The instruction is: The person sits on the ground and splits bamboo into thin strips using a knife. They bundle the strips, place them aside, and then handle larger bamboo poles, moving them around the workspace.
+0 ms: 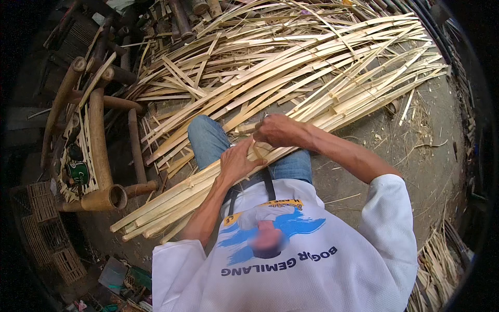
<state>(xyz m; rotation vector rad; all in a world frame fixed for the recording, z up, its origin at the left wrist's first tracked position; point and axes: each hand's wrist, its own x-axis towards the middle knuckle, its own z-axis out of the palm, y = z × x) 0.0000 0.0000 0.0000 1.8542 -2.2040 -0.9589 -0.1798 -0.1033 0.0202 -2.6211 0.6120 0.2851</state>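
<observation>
A bundle of long, pale split bamboo strips [192, 190] lies slantwise across my lap, running from the lower left to the upper right. My left hand [240, 160] presses on its middle, with thumb and fingers curled about the strips. Just beyond it, my right hand [278, 131] is closed in a fist over the bundle. What that fist holds is hidden by its fingers. Between the two hands, a thin bamboo band [261, 151] seems to bend over the strips; whether it circles the whole bundle I cannot tell.
Many loose bamboo strips [249, 78] cover the ground ahead. To the left stands a bamboo-pole frame [99, 135] bearing a green can-like container [78, 172]. Slatted bamboo pieces [42, 202] lie at the far left. More thin strips [436, 265] are heaped at the lower right.
</observation>
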